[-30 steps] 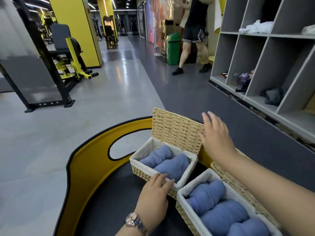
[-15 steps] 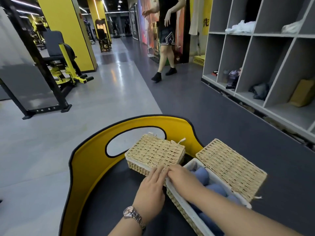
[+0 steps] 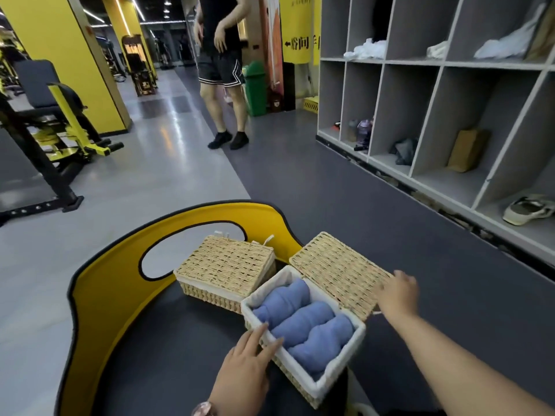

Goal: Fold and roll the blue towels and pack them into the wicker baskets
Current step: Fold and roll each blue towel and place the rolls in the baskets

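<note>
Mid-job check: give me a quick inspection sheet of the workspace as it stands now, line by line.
Surface: dark pad with a yellow raised rim.
Job's things: far wicker basket, lid closed; near wicker basket open, three rolled blue towels inside, its lid laid back.
Clutter: nothing seen.
Hands: left hand rests on the near basket's rim, fingers straight; right hand at the open lid's edge, grip blurred.
Cables: nothing seen.
Surroundings: a person standing on the floor ahead; grey cubby shelves on the right; gym machine on the left.
</note>
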Action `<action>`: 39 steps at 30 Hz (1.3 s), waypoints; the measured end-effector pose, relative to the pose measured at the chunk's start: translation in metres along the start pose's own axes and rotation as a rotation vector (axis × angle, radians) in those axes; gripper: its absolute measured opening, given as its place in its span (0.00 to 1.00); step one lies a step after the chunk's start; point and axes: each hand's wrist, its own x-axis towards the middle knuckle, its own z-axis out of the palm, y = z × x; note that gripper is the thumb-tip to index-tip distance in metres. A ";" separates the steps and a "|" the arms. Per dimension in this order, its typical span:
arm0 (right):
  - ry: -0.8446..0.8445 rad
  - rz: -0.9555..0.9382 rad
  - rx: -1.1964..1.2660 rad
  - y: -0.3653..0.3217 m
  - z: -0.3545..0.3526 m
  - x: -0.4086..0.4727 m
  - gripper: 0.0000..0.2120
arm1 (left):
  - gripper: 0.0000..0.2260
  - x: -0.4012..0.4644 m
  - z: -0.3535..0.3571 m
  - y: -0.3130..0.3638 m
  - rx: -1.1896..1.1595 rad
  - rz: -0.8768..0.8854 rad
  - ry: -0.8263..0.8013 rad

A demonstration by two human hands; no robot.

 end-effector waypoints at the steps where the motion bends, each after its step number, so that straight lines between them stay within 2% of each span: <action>1: -0.054 0.139 0.129 0.006 0.001 0.006 0.15 | 0.32 -0.002 0.000 0.003 0.032 -0.010 -0.001; 3: -0.145 0.331 0.456 0.005 -0.002 0.010 0.17 | 0.37 -0.004 -0.001 0.007 0.064 -0.027 -0.022; 4: -0.153 0.359 0.587 0.004 -0.003 0.012 0.22 | 0.38 -0.005 -0.003 0.010 0.074 -0.046 -0.034; 6: -0.101 0.346 0.693 0.004 -0.003 0.017 0.29 | 0.39 -0.007 -0.005 0.014 0.100 -0.089 -0.036; 7: -0.065 0.302 0.696 0.004 -0.004 0.019 0.28 | 0.39 -0.009 -0.006 0.015 0.106 -0.101 -0.033; 11: -0.029 -0.021 0.558 -0.020 -0.036 -0.006 0.14 | 0.37 -0.012 -0.013 0.022 0.063 -0.117 -0.050; 15: -0.058 -0.295 0.517 -0.041 -0.061 -0.048 0.11 | 0.35 -0.011 -0.018 0.028 0.043 -0.142 -0.056; 19: -0.187 -0.447 0.476 -0.053 -0.067 -0.093 0.06 | 0.35 -0.011 -0.017 0.029 0.042 -0.169 -0.069; 24: -0.225 -0.672 0.161 -0.047 -0.051 -0.137 0.09 | 0.35 -0.013 -0.019 0.032 0.004 -0.189 -0.107; 29: -0.207 -0.921 -0.027 -0.034 -0.032 -0.162 0.10 | 0.34 -0.014 -0.020 0.036 -0.040 -0.215 -0.143; 32: -0.389 -0.961 -0.194 -0.020 -0.021 -0.174 0.12 | 0.33 -0.018 -0.018 0.043 -0.177 -0.301 -0.113; 35: -0.515 -0.908 -0.407 -0.006 -0.007 -0.186 0.21 | 0.33 -0.026 -0.017 0.051 -0.293 -0.367 -0.003; 37: -0.524 -0.857 -0.389 -0.004 -0.006 -0.194 0.21 | 0.32 -0.031 -0.014 0.052 -0.250 -0.300 -0.087; 39: -0.523 -0.835 -0.340 -0.006 -0.013 -0.199 0.17 | 0.29 -0.036 -0.013 0.052 -0.284 -0.255 -0.169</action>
